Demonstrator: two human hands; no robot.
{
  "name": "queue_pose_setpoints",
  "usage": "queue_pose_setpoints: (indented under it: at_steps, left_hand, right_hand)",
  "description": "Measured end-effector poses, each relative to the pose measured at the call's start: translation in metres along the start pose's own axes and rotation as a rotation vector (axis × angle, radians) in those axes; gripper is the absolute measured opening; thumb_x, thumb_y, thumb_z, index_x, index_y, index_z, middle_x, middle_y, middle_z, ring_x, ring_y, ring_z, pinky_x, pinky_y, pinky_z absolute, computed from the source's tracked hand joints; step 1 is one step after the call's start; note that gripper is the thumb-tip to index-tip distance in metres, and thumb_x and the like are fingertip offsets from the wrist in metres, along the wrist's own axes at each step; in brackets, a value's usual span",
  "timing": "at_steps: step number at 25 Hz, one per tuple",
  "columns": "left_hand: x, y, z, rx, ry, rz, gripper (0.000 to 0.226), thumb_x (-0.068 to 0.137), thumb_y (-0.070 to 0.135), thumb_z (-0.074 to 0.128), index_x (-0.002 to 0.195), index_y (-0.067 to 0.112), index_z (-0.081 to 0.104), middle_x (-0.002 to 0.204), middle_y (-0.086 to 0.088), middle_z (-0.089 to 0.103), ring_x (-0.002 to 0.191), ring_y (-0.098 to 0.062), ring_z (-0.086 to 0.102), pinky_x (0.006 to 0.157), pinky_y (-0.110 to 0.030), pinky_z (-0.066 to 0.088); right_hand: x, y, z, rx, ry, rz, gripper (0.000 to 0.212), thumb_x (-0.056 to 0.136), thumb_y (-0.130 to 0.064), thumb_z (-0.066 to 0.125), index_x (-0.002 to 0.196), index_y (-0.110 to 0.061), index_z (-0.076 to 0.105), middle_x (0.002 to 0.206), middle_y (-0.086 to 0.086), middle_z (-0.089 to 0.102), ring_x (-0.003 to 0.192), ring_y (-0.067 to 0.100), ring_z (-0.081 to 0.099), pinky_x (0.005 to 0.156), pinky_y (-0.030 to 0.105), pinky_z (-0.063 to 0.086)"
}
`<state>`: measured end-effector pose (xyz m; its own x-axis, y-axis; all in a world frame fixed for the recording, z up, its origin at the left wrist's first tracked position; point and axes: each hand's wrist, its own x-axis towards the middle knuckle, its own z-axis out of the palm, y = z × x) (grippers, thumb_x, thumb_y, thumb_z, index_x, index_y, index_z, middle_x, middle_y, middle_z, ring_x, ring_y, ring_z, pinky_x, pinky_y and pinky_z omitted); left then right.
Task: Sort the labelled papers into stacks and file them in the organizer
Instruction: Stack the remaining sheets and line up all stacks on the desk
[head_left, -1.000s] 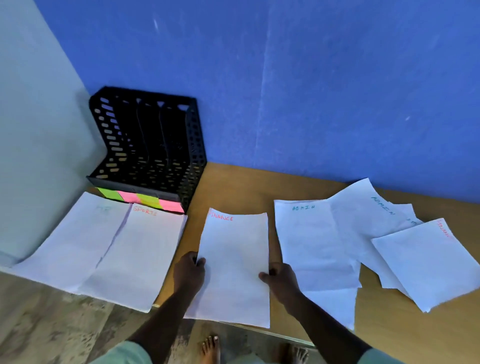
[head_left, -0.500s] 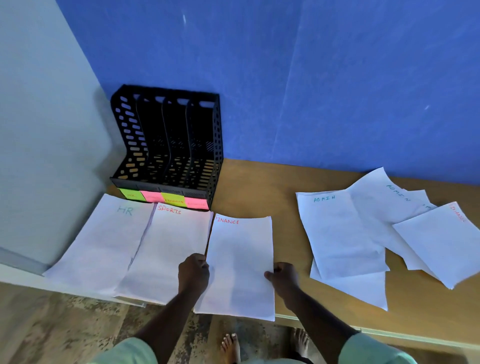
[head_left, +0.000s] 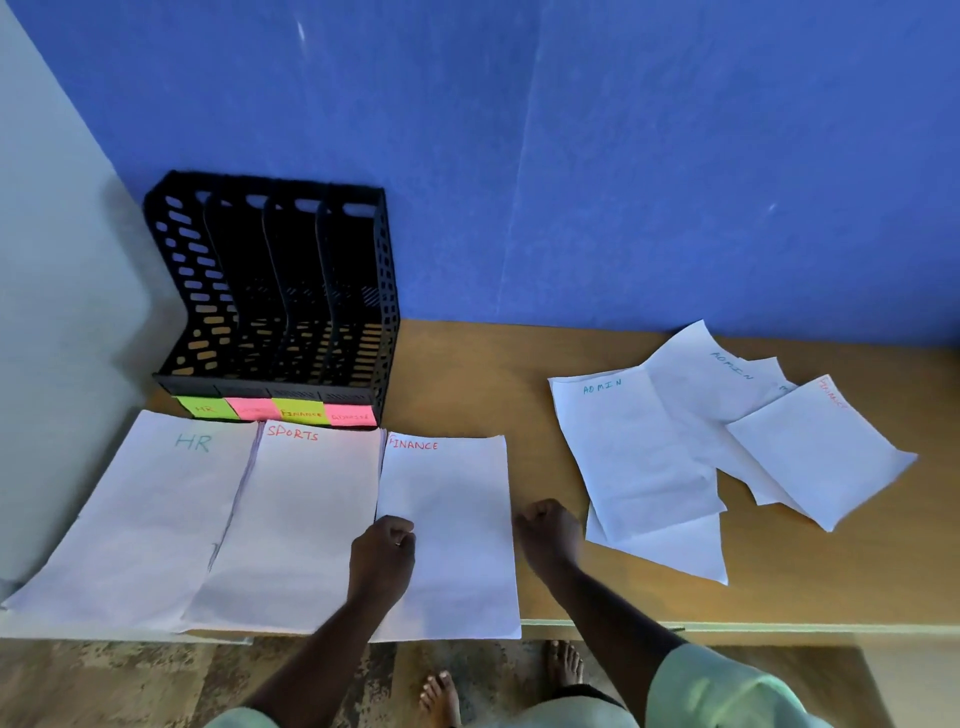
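Observation:
Three white sheets lie side by side along the table's near edge: HR (head_left: 150, 514), SPORTS (head_left: 296, 519) and FINANCE (head_left: 452, 525). My left hand (head_left: 384, 551) rests curled on the FINANCE sheet's left edge. My right hand (head_left: 548, 530) is curled just off its right edge, touching the table. A black four-slot organizer (head_left: 280, 291) stands at the back left, with green and pink sticky labels (head_left: 275, 411) along its front. At the right lies a loose overlapping pile: an ADMIN sheet (head_left: 634, 447), a second ADMIN sheet (head_left: 701, 384) and a red-labelled FINANCE sheet (head_left: 815, 452).
The wooden table (head_left: 467, 374) meets a blue wall (head_left: 571, 156) behind and a pale wall (head_left: 52, 312) on the left. The three sorted sheets overhang the table's near edge. My bare feet (head_left: 441, 696) show on the patterned floor below.
The FINANCE sheet slid left until it lies against the SPORTS sheet. My right hand has come off the sheet's right edge. The view has shifted, so the organizer sits more to the right.

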<state>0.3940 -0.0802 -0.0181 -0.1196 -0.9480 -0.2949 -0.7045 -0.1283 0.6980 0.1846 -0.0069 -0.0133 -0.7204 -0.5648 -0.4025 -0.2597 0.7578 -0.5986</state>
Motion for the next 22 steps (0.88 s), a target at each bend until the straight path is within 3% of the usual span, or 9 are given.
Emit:
queue_pose_setpoints:
  at_steps: [3, 6, 9, 11, 14, 16, 19, 22]
  left_hand:
    - [0.005, 0.014, 0.011, 0.025, -0.030, 0.074, 0.012, 0.088, 0.013, 0.065, 0.096, 0.019, 0.072, 0.102, 0.003, 0.075, 0.095, -0.017, 0.068, 0.082, -0.022, 0.048]
    - [0.007, 0.036, 0.030, 0.022, -0.075, 0.122, 0.010, 0.089, 0.013, 0.064, 0.094, 0.018, 0.071, 0.099, 0.003, 0.074, 0.094, -0.014, 0.068, 0.079, -0.020, 0.045]
    - [0.007, 0.056, 0.050, 0.015, -0.087, 0.154, 0.007, 0.090, 0.014, 0.064, 0.092, 0.019, 0.070, 0.099, 0.003, 0.073, 0.088, -0.009, 0.063, 0.077, -0.017, 0.043]
    - [0.007, 0.069, 0.063, 0.005, -0.090, 0.154, 0.007, 0.091, 0.016, 0.064, 0.090, 0.021, 0.068, 0.099, 0.004, 0.073, 0.089, -0.009, 0.062, 0.077, -0.018, 0.042]
    - [0.007, 0.092, 0.089, -0.022, -0.113, 0.132, 0.013, 0.090, 0.014, 0.063, 0.085, 0.026, 0.066, 0.096, 0.006, 0.073, 0.094, -0.013, 0.066, 0.078, -0.020, 0.042]
    - [0.006, 0.111, 0.108, -0.057, -0.150, 0.106, 0.015, 0.089, 0.013, 0.064, 0.084, 0.027, 0.066, 0.094, 0.007, 0.073, 0.096, -0.013, 0.067, 0.079, -0.022, 0.042]
    - [0.004, 0.143, 0.142, -0.137, -0.187, 0.022, 0.010, 0.089, 0.015, 0.065, 0.096, 0.020, 0.069, 0.100, 0.003, 0.073, 0.101, -0.017, 0.066, 0.080, -0.024, 0.042]
    - [0.003, 0.169, 0.176, -0.242, -0.320, -0.138, 0.032, 0.091, 0.020, 0.066, 0.120, 0.010, 0.059, 0.113, -0.005, 0.065, 0.104, -0.022, 0.062, 0.080, -0.027, 0.044]
  right_hand:
    - [0.018, 0.011, -0.029, -0.083, 0.113, -0.073, 0.022, 0.086, -0.026, 0.066, 0.106, -0.021, 0.073, 0.109, 0.001, 0.071, 0.102, 0.025, 0.067, 0.076, 0.028, 0.051]
    - [0.040, 0.039, -0.061, -0.294, 0.184, -0.145, 0.041, 0.085, -0.028, 0.068, 0.125, -0.025, 0.063, 0.132, 0.000, 0.054, 0.127, 0.025, 0.050, 0.099, 0.039, 0.048]
    - [0.057, 0.073, -0.079, -0.481, 0.089, -0.168, 0.067, 0.084, -0.039, 0.074, 0.144, -0.025, 0.047, 0.154, -0.003, 0.040, 0.143, 0.023, 0.037, 0.113, 0.041, 0.037]
    - [0.064, 0.090, -0.084, -0.543, 0.049, -0.227, 0.063, 0.087, -0.043, 0.071, 0.143, -0.025, 0.048, 0.155, -0.004, 0.041, 0.142, 0.022, 0.042, 0.113, 0.040, 0.038]
    - [0.076, 0.106, -0.099, -0.564, 0.079, -0.361, 0.033, 0.094, -0.029, 0.059, 0.126, -0.028, 0.065, 0.148, -0.007, 0.052, 0.132, 0.015, 0.052, 0.106, 0.034, 0.042]
    - [0.082, 0.109, -0.111, -0.589, 0.075, -0.447, 0.026, 0.095, -0.029, 0.056, 0.117, -0.028, 0.071, 0.143, -0.007, 0.056, 0.128, 0.014, 0.056, 0.102, 0.034, 0.044]
    - [0.085, 0.121, -0.120, -0.681, -0.017, -0.559, 0.043, 0.087, -0.056, 0.061, 0.118, -0.028, 0.066, 0.142, -0.004, 0.054, 0.128, 0.022, 0.054, 0.099, 0.042, 0.048]
    - [0.092, 0.139, -0.123, -0.754, -0.054, -0.644, 0.048, 0.076, -0.060, 0.068, 0.110, -0.026, 0.066, 0.131, 0.000, 0.060, 0.114, 0.025, 0.061, 0.085, 0.044, 0.055]
